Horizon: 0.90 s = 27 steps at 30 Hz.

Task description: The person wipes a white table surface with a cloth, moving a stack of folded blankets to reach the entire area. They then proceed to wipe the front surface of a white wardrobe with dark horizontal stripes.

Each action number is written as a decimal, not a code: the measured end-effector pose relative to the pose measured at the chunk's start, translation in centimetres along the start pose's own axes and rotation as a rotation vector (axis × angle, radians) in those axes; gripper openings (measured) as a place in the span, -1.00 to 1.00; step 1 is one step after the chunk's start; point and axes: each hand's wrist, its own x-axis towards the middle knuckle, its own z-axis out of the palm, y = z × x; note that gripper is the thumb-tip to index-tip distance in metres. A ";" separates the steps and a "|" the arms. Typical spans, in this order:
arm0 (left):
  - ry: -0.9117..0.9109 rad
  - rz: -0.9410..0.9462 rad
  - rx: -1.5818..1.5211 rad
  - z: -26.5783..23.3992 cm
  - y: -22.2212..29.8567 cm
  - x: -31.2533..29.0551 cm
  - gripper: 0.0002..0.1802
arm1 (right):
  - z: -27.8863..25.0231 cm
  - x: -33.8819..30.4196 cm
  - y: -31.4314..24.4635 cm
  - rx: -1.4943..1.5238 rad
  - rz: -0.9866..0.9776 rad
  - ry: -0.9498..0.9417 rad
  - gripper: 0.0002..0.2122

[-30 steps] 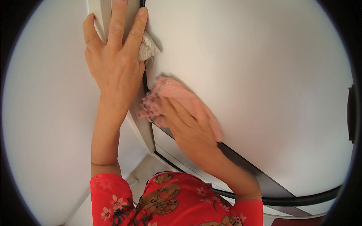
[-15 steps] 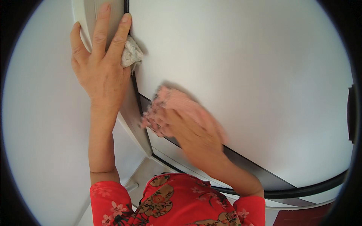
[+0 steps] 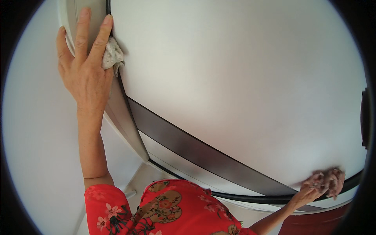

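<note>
My left hand [image 3: 87,74] rests on the pale frame [image 3: 74,19] at the upper left, its fingers spread along it. A crumpled white cloth [image 3: 113,55] is tucked at its thumb side, against the panel's dark edge; the thumb is hidden. At the lower right, my right hand [image 3: 307,197] grips a bunched pinkish patterned cloth [image 3: 327,182]. That cloth touches the large white panel [image 3: 219,78] near its black border; some of the fingers are hidden by it. A dark grey stripe [image 3: 196,149] crosses the panel at a slant.
To the left stands a plain pale wall [image 3: 35,117]. A dark fitting [image 3: 364,117] sits at the panel's far right edge. Dark red flooring or furniture [image 3: 313,224] shows at the lower right. A small white bar [image 3: 130,194] appears beside my left sleeve.
My right hand has swept the pinkish cloth from the panel's left side to its lower right, uncovering the stripe. The left hand keeps its place on the frame while the view has shifted slightly.
</note>
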 end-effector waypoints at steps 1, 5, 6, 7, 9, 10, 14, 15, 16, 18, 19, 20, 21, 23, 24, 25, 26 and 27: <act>-0.001 0.014 -0.020 -0.2 -0.1 0.2 -0.38 | 0.2 -0.1 0.6 0.044 0.119 0.041 -0.40; -0.037 0.018 0.015 -1.0 0.9 0.4 -0.41 | 2.5 -0.2 -3.0 0.105 0.284 0.130 -0.36; -0.056 0.013 0.051 -1.0 1.4 0.6 -0.41 | 3.2 0.0 -5.2 0.066 0.205 0.093 -0.40; -0.034 0.006 0.064 -1.1 1.6 0.6 -0.37 | 4.0 0.4 -7.5 0.037 0.118 0.059 -0.44; -0.027 0.011 0.061 -1.0 1.0 0.5 -0.35 | 5.5 1.1 -12.6 0.000 -0.071 -0.015 -0.51; -0.024 0.010 0.057 -1.0 0.8 0.4 -0.34 | 6.1 1.6 -15.1 -0.011 -0.160 -0.046 -0.55; 0.005 -0.015 0.039 -1.3 1.0 0.2 -0.34 | 7.6 4.4 -22.9 0.036 -0.398 -0.120 -0.69; -0.014 -0.015 0.045 -1.5 1.1 0.7 -0.37 | 8.3 4.8 -24.5 0.060 -0.437 -0.136 -0.72; -0.023 -0.007 0.049 -1.6 0.8 1.1 -0.38 | 8.8 5.6 -26.2 0.087 -0.474 -0.150 -0.75; -0.028 -0.001 0.030 -1.9 0.9 1.6 -0.40 | 9.3 6.9 -29.4 0.134 -0.548 -0.174 -0.79; -0.028 0.002 0.029 -2.1 0.8 2.0 -0.41 | 9.4 7.1 -30.5 0.202 -0.576 -0.214 -0.80; -0.033 0.010 0.045 -2.3 0.5 2.2 -0.43 | 9.7 7.1 -31.7 0.298 -0.593 -0.250 -0.78; -0.032 0.015 0.047 -2.6 0.5 2.7 -0.44 | 9.9 7.2 -32.6 0.380 -0.609 -0.290 -0.76; -0.065 0.022 0.053 -3.2 0.3 3.4 -0.45 | 10.6 7.6 -34.1 0.533 -0.699 -0.371 -0.68; -0.074 0.028 0.052 -3.4 0.3 3.6 -0.45 | 11.2 7.3 -35.3 0.594 -0.726 -0.393 -0.65; -0.085 0.007 0.031 -3.4 0.1 3.6 -0.44 | 11.7 7.0 -36.5 0.654 -0.752 -0.415 -0.61; -0.093 -0.012 0.007 -3.2 0.1 3.3 -0.43 | 12.2 6.7 -37.5 0.648 -0.771 -0.416 -0.60; -0.108 -0.027 -0.004 -3.2 -0.1 3.3 -0.42 | 12.5 6.4 -38.8 0.656 -0.790 -0.416 -0.59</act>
